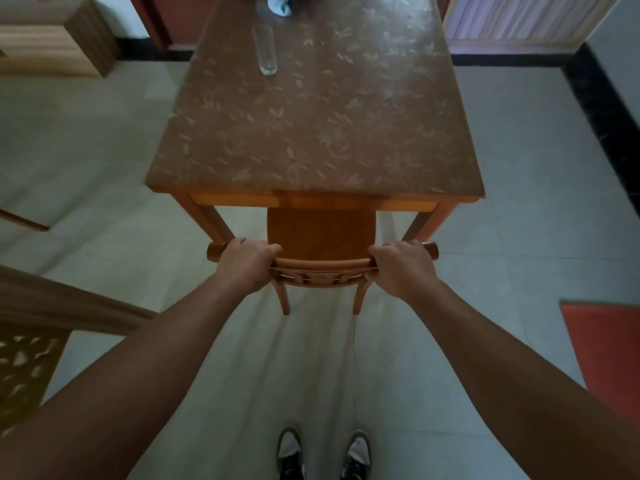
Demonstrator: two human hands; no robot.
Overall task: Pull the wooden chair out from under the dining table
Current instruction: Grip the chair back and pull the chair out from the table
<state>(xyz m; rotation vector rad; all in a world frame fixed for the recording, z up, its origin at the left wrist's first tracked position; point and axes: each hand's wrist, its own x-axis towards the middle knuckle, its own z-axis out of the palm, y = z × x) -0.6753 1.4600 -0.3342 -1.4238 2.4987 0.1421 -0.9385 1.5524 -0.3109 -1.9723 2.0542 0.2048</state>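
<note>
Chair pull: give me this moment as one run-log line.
left hand: gripping top rail | right hand: gripping top rail | wooden chair: seat front under dining table | glass: upright on table

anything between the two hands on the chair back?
Head view: only the bare middle of the wooden chair's top rail spans between the left hand and right hand. Nothing else on it; the seat shows beyond.

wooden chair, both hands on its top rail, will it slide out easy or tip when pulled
The wooden chair looks rigid and likely slides easily on the smooth tiled floor. The left hand and right hand grip high up, so it may rock backward.
</note>
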